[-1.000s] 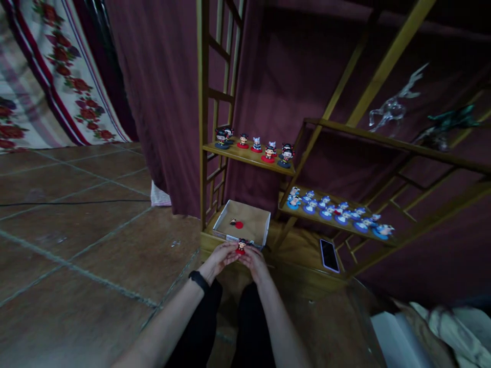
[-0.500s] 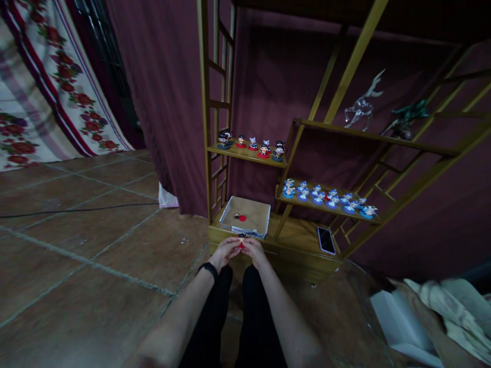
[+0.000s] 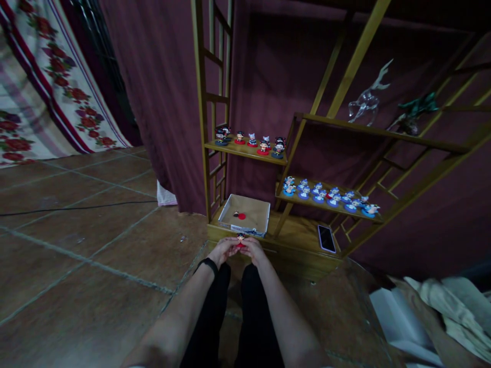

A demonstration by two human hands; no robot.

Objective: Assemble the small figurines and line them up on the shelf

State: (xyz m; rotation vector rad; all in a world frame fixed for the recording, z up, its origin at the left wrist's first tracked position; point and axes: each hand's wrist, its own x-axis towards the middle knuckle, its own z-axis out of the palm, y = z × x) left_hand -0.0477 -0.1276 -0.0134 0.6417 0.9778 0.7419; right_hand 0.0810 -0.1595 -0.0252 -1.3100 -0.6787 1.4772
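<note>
Between my two hands, just in front of the shelf's lower edge, is a small red figurine (image 3: 240,238) with dark hair. My left hand (image 3: 225,249) grips it from the left, a black band round the wrist. My right hand (image 3: 253,249) closes on it from the right; its fingers partly cover the red lower part. Right behind the hands stands a shallow open box (image 3: 251,204) on the bottom board. Inside the box lie a round red piece (image 3: 241,216) and a little dark-haired figurine (image 3: 236,213).
Several red and dark figurines (image 3: 263,148) stand on the upper left shelf. Blue-and-white figurines (image 3: 319,195) line the right shelf, under a clear deer ornament (image 3: 367,102). A phone (image 3: 326,238) lies on the bottom board; a white box (image 3: 401,319) is at lower right.
The view has shifted slightly. Both hands stay together on the red figurine, in nearly the same place before the box.
</note>
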